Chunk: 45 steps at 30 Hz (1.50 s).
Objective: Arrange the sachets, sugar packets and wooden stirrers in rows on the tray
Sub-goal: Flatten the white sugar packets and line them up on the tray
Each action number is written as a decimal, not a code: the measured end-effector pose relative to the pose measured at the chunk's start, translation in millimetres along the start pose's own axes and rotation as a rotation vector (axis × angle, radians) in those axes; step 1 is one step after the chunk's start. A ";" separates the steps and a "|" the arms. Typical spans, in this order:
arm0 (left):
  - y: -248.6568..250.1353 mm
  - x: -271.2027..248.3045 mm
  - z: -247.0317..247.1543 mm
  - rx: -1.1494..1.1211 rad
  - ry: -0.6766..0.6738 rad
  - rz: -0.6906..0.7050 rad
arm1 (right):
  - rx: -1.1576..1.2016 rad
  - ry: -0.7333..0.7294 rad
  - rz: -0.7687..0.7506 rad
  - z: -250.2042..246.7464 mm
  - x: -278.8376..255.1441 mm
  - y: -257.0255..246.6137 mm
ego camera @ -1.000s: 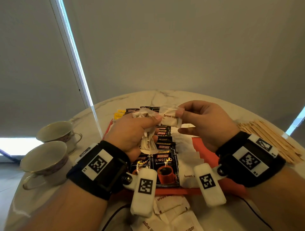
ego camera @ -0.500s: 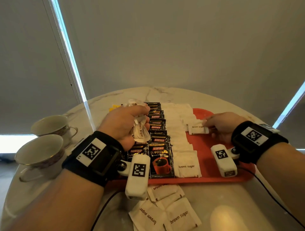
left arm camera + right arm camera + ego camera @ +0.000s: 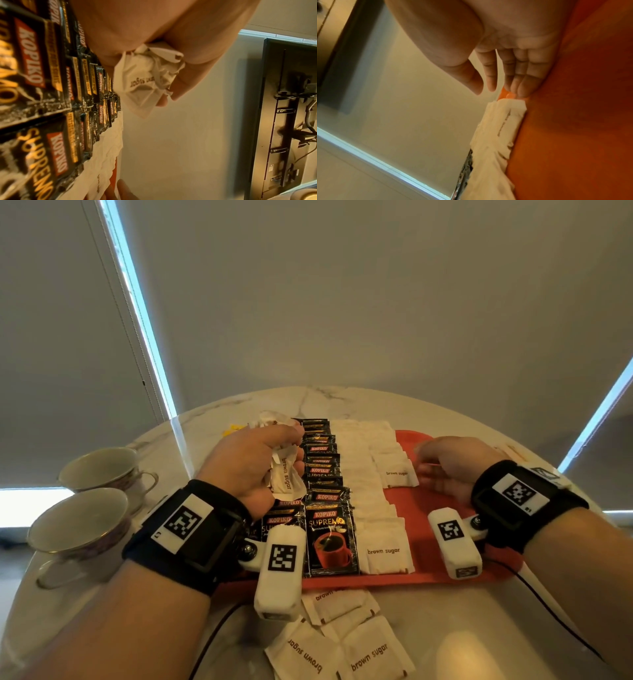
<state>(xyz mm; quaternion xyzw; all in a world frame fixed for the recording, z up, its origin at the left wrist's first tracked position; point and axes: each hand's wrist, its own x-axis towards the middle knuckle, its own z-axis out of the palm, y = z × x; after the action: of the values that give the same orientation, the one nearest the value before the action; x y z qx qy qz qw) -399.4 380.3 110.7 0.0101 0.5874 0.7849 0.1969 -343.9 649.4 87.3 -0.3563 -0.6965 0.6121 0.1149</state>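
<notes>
the left hand [image 3: 253, 460] grips a crumpled bunch of sugar packets [image 3: 284, 474] above the coffee sachets [image 3: 329, 529], likely as a supply, while the right hand [image 3: 452, 463], fingers straight and holding nothing, lies beside the newest packet [image 3: 397, 474] on the red tray [image 3: 442, 498].

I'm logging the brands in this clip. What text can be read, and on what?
"KOPIKO SUPREMO": front black coffee sachet on the red tray; its small print is unreadable.
"brown sugar": white packet on the tray, loose packets on the table, and the bunch in the left hand.
</notes>
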 end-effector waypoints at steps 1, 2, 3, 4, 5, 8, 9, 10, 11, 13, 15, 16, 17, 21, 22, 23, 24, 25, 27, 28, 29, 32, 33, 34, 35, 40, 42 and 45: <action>-0.7 0.7 0.1 0.002 0.001 -0.004 | 0.019 -0.005 0.000 1.1 -2.6 -0.7; -1.5 1.2 0.0 0.002 0.002 -0.006 | 0.023 -0.019 0.005 2.0 -5.5 -1.9; -2.2 2.1 -0.4 0.001 0.001 -0.007 | 0.020 -0.035 0.009 2.3 -7.6 -3.3; -2.7 2.5 -0.7 0.000 -0.002 -0.009 | 0.014 -0.045 0.011 2.1 -9.9 -4.7; -2.9 3.3 -1.3 -0.001 -0.003 -0.011 | 0.009 -0.042 0.007 1.0 -10.9 -5.8; -2.3 4.3 -3.5 -0.019 0.000 -0.006 | -0.039 0.004 -0.047 -3.0 -16.2 -8.8; -2.2 4.6 -3.9 -0.032 0.002 -0.005 | -0.059 -0.001 -0.063 -4.0 -17.9 -8.5; -1.9 4.4 -3.7 -0.051 0.001 -0.008 | -0.065 -0.029 -0.069 -4.3 -20.9 -7.8; -1.9 4.8 -3.3 -0.074 -0.002 -0.012 | -0.059 -0.073 -0.056 -3.4 -24.2 -6.9; -2.4 4.1 -2.6 -0.116 -0.010 -0.027 | -0.050 -0.170 0.005 0.9 -31.2 -4.8; -2.6 3.0 -2.0 -0.152 -0.027 -0.042 | -0.064 -0.240 0.047 6.7 -34.4 -2.7; -2.4 2.5 -1.8 -0.174 -0.039 -0.046 | -0.069 -0.255 0.056 9.2 -34.7 -2.0; -2.1 2.3 -1.7 -0.197 -0.049 -0.048 | -0.070 -0.261 0.060 11.0 -33.8 -1.8; -2.5 0.6 -0.7 -0.289 -0.081 -0.046 | -0.027 -0.251 0.025 13.0 -34.6 -5.7; -2.9 -0.4 0.2 -0.321 -0.088 -0.049 | -0.006 -0.248 -0.005 13.7 -36.8 -8.0; -3.3 -0.6 1.1 -0.358 -0.093 -0.056 | 0.020 -0.260 -0.039 16.0 -40.3 -10.9; -3.5 -1.4 2.2 -0.403 -0.103 -0.062 | 0.039 -0.296 -0.069 19.8 -45.7 -14.2; -3.5 -2.1 4.0 -0.453 -0.115 -0.064 | 0.044 -0.358 -0.090 25.3 -53.0 -17.6; -3.2 -3.2 7.4 -0.546 -0.132 -0.040 | 0.000 -0.524 -0.105 38.7 -69.6 -23.5; -3.4 -3.5 9.0 -0.572 -0.134 -0.018 | -0.037 -0.597 -0.106 45.6 -76.6 -24.7; -3.8 -4.2 10.5 -0.582 -0.140 0.002 | -0.068 -0.650 -0.113 51.9 -82.9 -25.4; -6.6 -7.5 14.8 -0.526 -0.178 0.018 | -0.068 -0.639 -0.205 65.4 -90.6 -20.8; -7.9 -8.3 16.0 -0.515 -0.186 0.022 | -0.041 -0.605 -0.238 67.3 -90.7 -18.5; -8.7 -9.7 17.6 -0.518 -0.194 0.031 | 0.002 -0.574 -0.257 67.8 -89.8 -16.4; -9.6 -9.8 18.5 -0.523 -0.194 0.042 | 0.062 -0.550 -0.262 67.3 -88.5 -15.1; -12.6 -2.5 14.7 -0.377 -0.070 0.090 | 0.349 -0.458 -0.263 58.6 -81.3 -15.2; -12.2 -2.6 14.1 -0.309 -0.051 0.070 | 0.376 -0.451 -0.291 58.3 -81.0 -13.5; -10.9 -7.0 14.4 -0.224 -0.162 0.026 | 0.353 -0.434 -0.361 59.7 -82.1 -9.3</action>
<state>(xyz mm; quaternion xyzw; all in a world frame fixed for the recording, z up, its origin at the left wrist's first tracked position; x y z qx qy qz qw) -386.1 393.8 106.5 0.0588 0.4780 0.8448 0.2333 -323.7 551.1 105.3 -0.0629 -0.6400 0.7546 0.1306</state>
